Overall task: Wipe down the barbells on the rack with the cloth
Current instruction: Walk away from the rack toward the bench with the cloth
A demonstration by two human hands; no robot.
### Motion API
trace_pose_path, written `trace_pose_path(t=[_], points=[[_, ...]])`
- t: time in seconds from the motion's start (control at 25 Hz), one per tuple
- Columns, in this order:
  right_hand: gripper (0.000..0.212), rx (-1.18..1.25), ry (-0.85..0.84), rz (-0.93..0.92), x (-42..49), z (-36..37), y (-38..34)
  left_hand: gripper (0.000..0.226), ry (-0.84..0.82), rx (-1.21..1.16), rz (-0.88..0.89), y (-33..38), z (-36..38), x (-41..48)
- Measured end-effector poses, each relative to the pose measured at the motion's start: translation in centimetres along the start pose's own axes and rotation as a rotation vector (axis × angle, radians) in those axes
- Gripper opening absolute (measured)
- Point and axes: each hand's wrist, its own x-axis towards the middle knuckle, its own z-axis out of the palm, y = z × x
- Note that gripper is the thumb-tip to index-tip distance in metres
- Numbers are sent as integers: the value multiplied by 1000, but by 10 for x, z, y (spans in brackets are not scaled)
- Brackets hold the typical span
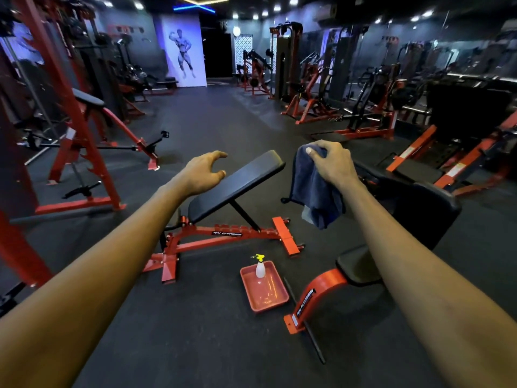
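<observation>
My right hand (331, 162) is stretched out in front of me and grips a dark blue cloth (319, 191), which hangs down from the fingers. My left hand (205, 172) is also held out, fingers apart and curled, holding nothing, just above the near edge of an inclined black bench pad (237, 186). No barbell rack is plainly visible; a red rack frame (75, 130) stands at the left.
A red tray (275, 301) lies on the dark floor below my hands with a white spray bottle (260, 267) standing in it. A red-framed adjustable bench (223, 233) is straight ahead, another padded machine (419, 203) at the right. Open floor runs down the middle.
</observation>
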Motion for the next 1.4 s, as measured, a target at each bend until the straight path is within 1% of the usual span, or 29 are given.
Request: trace_pose_path(t=[0.08, 0.24, 0.44, 0.56, 0.72, 0.88, 1.04, 1.28, 1.32, 1.4], points=[[26, 8, -19, 23, 46, 25, 18, 54, -28, -4, -19, -16, 14, 51], [27, 2, -36, 56, 126, 75, 50, 54, -27, -28, -35, -51, 40, 142], [27, -34, -110, 110, 205, 163, 98, 54, -121, -39, -49, -114, 93, 243], [27, -64, -162, 155, 242, 226, 136, 55, -189, -83, -64, -164, 145, 302], [30, -108, -209, 264, 275, 320, 196, 55, -314, -155, -108, -228, 236, 367], [28, -110, -282, 312, 273, 409, 262, 55, -450, -191, -156, -272, 335, 393], [28, -95, -380, 373, 251, 504, 356, 57, -606, -235, -236, -321, 458, 397], [32, -59, -414, 453, 182, 646, 511, 63, -710, -280, -330, -383, 654, 378], [32, -54, -424, 462, 169, 664, 528, 66, -727, -286, -345, -389, 678, 372], [33, -49, -461, 469, 141, 713, 583, 67, -746, -314, -361, -410, 748, 360]])
